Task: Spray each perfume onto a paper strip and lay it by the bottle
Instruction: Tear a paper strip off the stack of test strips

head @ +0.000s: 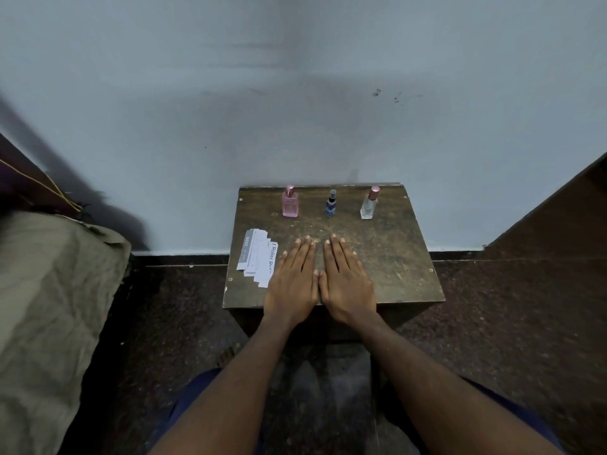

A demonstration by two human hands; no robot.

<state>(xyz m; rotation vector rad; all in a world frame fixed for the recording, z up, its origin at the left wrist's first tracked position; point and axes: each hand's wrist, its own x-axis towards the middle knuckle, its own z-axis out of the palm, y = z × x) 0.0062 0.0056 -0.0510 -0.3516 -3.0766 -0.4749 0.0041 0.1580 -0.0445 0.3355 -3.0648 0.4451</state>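
Partly, left hand (pixel 292 284) covers paper strips (pixel 258 256); both hands' fingers (pixel 341 254) lie flat, released.

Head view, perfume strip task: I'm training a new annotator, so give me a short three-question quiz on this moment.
1. True or false: the left hand is gripping the pink bottle.
2. Which bottle stands in the middle of the row? A) pink bottle B) blue bottle C) clear bottle
3. Fill in: the paper strips lie on the table beside the ___ hand.

Key: 1 false, both it and the right hand rest flat; 2 B; 3 left.
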